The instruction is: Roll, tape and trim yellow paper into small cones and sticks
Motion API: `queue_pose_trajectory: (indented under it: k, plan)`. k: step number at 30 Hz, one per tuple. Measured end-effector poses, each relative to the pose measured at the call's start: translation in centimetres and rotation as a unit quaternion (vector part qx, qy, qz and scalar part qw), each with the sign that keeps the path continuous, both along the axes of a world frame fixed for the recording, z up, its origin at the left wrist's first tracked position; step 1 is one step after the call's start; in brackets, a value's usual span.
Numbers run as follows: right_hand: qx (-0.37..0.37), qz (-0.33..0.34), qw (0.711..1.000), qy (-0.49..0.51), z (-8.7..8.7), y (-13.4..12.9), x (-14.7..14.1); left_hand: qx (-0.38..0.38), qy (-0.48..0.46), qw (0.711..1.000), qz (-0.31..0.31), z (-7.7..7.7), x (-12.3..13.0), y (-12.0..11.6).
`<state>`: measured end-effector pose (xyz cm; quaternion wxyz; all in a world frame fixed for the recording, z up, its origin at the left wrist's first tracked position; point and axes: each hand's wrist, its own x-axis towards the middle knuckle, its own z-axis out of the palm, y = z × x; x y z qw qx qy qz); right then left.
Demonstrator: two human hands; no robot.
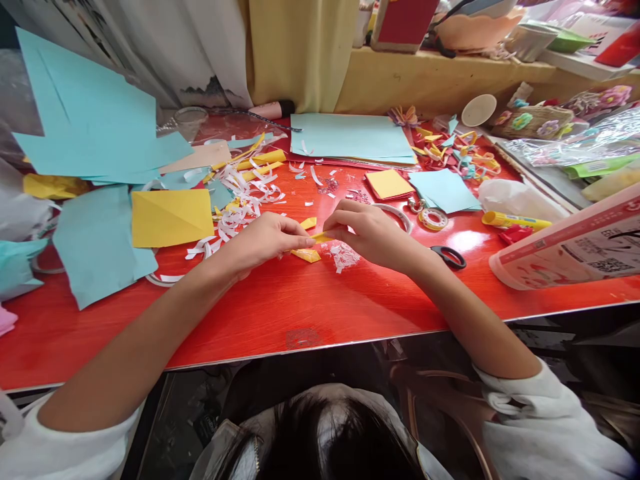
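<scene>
Both my hands meet over the middle of the red table (225, 333). Between them is a small folded strip of yellow paper (321, 237). My left hand (273, 237) pinches its left end, and my right hand (367, 230) grips the right end with bent fingers. Two more folded yellow pieces lie by my left fingertips, one behind (309, 223) and one in front (306, 255). Under my right fingers sits a small pile of pale paper scraps (343, 256). The dark handle of the scissors (449, 257) shows right of my right hand.
Blue sheets (100, 233) and a yellow sheet (173, 218) lie left, beside white shreds (245, 193). Behind are a blue stack (350, 137) and yellow squares (389, 183). Tape (433, 219), a glue stick (515, 221) and a large cup (570, 243) stand or lie right.
</scene>
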<state>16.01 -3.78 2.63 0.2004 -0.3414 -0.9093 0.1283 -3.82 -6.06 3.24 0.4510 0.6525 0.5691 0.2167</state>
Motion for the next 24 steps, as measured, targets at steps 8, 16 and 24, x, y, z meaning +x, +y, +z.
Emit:
queue_pose_trajectory:
  k: [8, 16, 24]
  plan:
    - [-0.009, -0.017, 1.000, 0.013, 0.43, -0.28, 0.05, 0.025, -0.028, 0.999, 0.005, -0.24, -0.06, 0.05]
    - [-0.020, -0.038, 0.999, 0.018, 0.34, -0.20, -0.07, 0.022, -0.020, 1.000, 0.009, -0.12, -0.01, 0.05]
    - [-0.017, -0.013, 0.997, 0.067, 0.79, -0.46, 0.07, -0.021, -0.046, 0.997, -0.064, 0.27, -0.12, 0.04]
